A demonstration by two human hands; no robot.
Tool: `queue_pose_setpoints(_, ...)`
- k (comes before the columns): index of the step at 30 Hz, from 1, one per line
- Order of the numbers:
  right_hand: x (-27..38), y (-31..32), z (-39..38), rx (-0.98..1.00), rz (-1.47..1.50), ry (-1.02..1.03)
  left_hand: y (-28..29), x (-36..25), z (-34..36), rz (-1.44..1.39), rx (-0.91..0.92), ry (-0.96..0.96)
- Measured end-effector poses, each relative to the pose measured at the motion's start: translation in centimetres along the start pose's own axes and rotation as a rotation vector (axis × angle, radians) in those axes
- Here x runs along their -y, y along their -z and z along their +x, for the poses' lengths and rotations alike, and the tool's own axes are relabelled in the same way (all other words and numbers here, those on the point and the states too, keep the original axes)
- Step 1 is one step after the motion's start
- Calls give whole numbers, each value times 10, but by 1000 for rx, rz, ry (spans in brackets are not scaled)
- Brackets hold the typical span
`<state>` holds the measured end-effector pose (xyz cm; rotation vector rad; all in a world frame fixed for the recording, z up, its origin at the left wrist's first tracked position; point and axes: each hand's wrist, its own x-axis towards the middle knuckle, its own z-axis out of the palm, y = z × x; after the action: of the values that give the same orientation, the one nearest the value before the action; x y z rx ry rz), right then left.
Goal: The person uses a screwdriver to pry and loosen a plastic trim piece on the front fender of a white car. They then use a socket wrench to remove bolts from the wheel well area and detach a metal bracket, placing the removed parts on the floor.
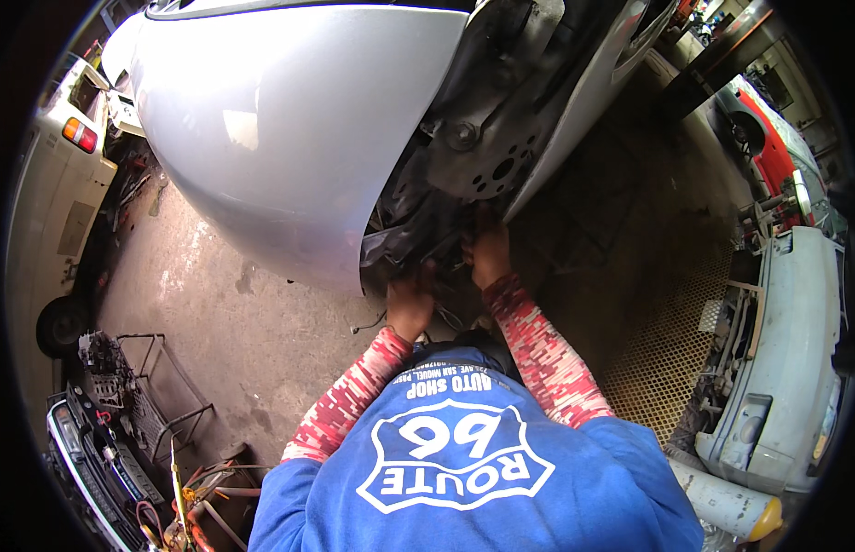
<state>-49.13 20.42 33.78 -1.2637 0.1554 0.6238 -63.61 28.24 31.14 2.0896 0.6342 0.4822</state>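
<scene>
Both my hands reach into the dark opening beside a silver car body panel (289, 120). My left hand (411, 302) is at the panel's lower edge, by a dark, bent part (395, 247); its fingers are blurred and in shadow. Farther in and a little higher, my right hand (489, 250) has its fingers curled in among the dark parts. Whatever it grips is lost in the shadow. Just above it shows a grey metal plate with several round holes (487, 166). Thin cables (449, 318) hang below, between my wrists.
A pale van (64, 184) stands at left, with a grille assembly (96, 469) and a metal frame (174, 419) nearer me. To the right lie a mesh panel (671, 368), a grey bumper (786, 368) and a white cylinder with a yellow end (727, 501). A post (722, 55) rises behind.
</scene>
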Motion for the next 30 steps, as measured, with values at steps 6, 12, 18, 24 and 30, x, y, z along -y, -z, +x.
queue_pose_setpoints(6, 8, 1, -3, 83, -79, -49, 20, -2, 13, -1940, 628, 830)
queue_pose_setpoints(12, 3, 3, -2, 72, -39, -93, 22, -5, 4, -1352, 424, 820)
queue_pose_setpoints(18, -10, 14, 6, 86, -102, -43, -1, 20, 0, 184, -195, -456)
queue_pose_setpoints(24, -40, 23, 21, 15, -256, 295, 2, 22, -5, 537, -19, -175)
queue_pose_setpoints(30, -28, 18, 18, 6, 18, 66, -1, 4, 2, 446, -181, -313)
